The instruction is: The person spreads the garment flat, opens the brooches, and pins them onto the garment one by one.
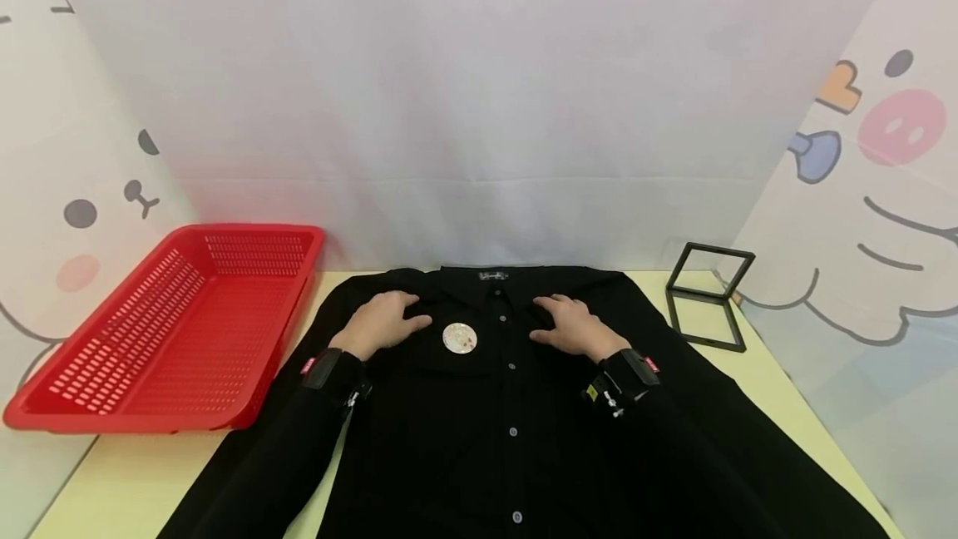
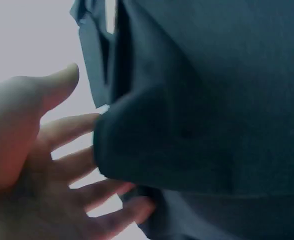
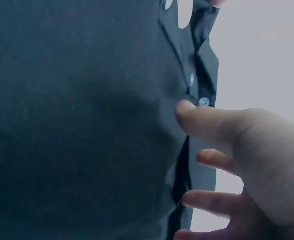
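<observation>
A black button-up shirt (image 1: 479,422) lies spread face up, its collar at the far side. On its chest, left of the button line, sits a round pale disc (image 1: 460,338) with speckled colouring. My left hand (image 1: 380,323) is over the shirt's left shoulder area, fingers loosely spread; in the left wrist view the fingertips meet the edge of the dark cloth (image 2: 187,125). To the right of the buttons, my right hand (image 1: 575,326) is over the chest near the collar. Its thumb (image 3: 202,120) overlaps the cloth in the right wrist view, the fingers apart beside it.
A red perforated basket (image 1: 187,339) stands at the left of the pale yellow table (image 1: 135,472). At the back right is a black hinged double frame (image 1: 703,296), one half upright. White curtains with cartoon prints (image 1: 479,106) border the back and sides.
</observation>
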Available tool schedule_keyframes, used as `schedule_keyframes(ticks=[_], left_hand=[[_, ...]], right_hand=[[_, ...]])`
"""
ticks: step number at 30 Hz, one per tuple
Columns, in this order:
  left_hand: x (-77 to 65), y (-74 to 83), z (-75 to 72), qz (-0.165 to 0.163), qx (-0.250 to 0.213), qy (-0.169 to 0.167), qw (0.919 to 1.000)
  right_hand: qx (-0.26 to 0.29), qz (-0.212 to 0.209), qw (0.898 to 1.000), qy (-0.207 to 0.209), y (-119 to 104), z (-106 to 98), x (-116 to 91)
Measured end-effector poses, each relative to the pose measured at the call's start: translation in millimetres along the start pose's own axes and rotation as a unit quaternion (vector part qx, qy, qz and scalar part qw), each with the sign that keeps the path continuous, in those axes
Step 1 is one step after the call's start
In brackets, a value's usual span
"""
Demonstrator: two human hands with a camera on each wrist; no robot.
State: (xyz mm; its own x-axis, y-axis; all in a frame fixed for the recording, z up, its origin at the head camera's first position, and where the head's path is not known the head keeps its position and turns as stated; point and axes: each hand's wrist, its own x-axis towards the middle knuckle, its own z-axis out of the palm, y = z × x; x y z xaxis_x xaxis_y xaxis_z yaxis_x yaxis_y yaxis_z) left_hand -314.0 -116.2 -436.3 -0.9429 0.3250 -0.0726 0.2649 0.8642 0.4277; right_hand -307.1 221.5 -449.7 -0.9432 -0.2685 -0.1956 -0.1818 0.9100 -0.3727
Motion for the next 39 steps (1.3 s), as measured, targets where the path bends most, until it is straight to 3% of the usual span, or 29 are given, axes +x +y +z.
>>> schedule_keyframes(ticks=[4, 10, 14, 17, 21, 25, 32, 39], left_hand=[[8.6, -10.0, 3.1, -0.054, -0.012, -0.088, 0.9945], [19.9, -22.9, 2.7, -0.089, 0.016, -0.118, 0.9890], [18.8, -23.6, 1.9, -0.111, 0.034, -0.139, 0.9834], [11.1, -19.3, 4.9, -0.107, 0.049, -0.128, 0.9847], [-6.0, -10.5, 11.3, -0.063, 0.074, -0.092, 0.9910], [-25.7, -3.6, 17.5, -0.033, 0.080, -0.089, 0.9923], [-50.3, -2.3, 20.3, -0.065, 0.049, -0.135, 0.9876], [-58.7, -5.1, 19.5, -0.091, 0.030, -0.170, 0.9807]], right_hand=[[-0.002, 0.047, 0.998, -0.042, 5, 4, 5], [0.008, 0.060, 0.996, -0.065, 13, 5, 11], [0.009, 0.055, 0.996, -0.066, 16, 4, 11], [-0.001, 0.051, 0.997, -0.054, 18, 6, 5], [-0.021, 0.044, 0.998, -0.033, 21, 12, -14], [-0.023, 0.041, 0.999, -0.024, 20, 16, -37], [-0.008, 0.059, 0.997, -0.040, 20, 18, -68], [-0.013, 0.074, 0.995, -0.059, 26, 24, -77]])
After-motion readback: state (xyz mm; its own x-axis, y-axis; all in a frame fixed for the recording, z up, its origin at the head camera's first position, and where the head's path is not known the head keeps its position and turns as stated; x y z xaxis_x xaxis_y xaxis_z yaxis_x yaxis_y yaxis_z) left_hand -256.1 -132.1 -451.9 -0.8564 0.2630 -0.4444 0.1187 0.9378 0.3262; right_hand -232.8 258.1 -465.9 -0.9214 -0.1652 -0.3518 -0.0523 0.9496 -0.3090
